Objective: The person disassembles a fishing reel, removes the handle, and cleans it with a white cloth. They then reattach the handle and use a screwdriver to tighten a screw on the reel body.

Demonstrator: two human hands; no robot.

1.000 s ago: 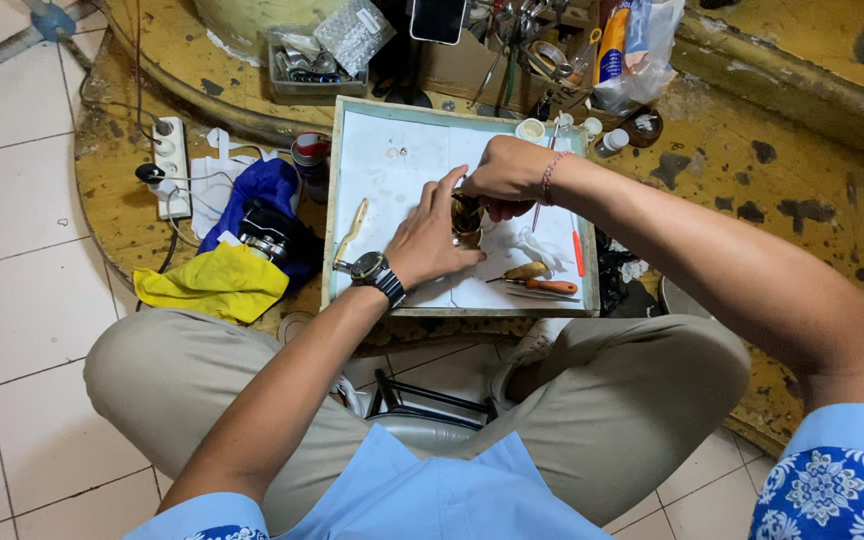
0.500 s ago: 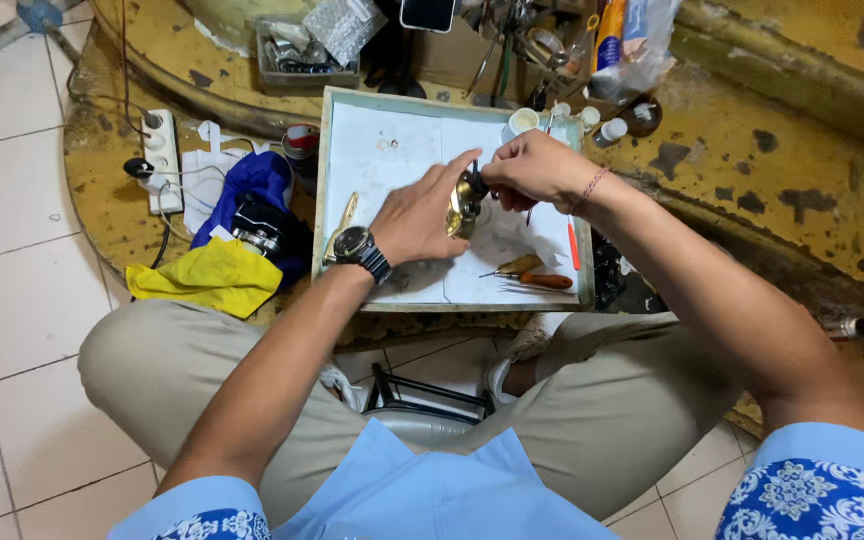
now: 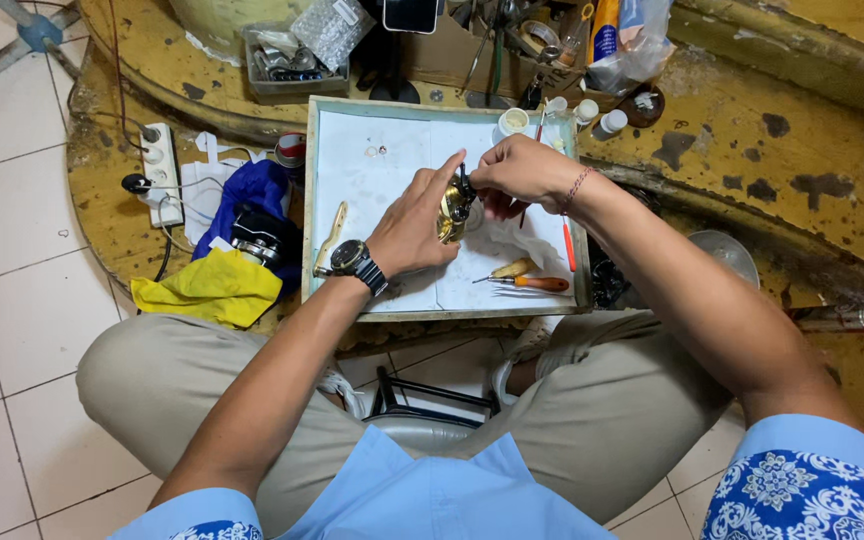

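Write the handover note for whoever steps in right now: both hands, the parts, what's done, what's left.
Left hand: cradles the gold-coloured part over the tray.
Right hand: fingertips pinch a small black piece at the top of the part.
Lying on the tray's white paper: orange-handled screwdriver, a wooden-handled tool, a pale tool at the left edge.
Done: cannot tell from this view.
Left: the black piece is in hand, neither clearly seated nor clearly free.
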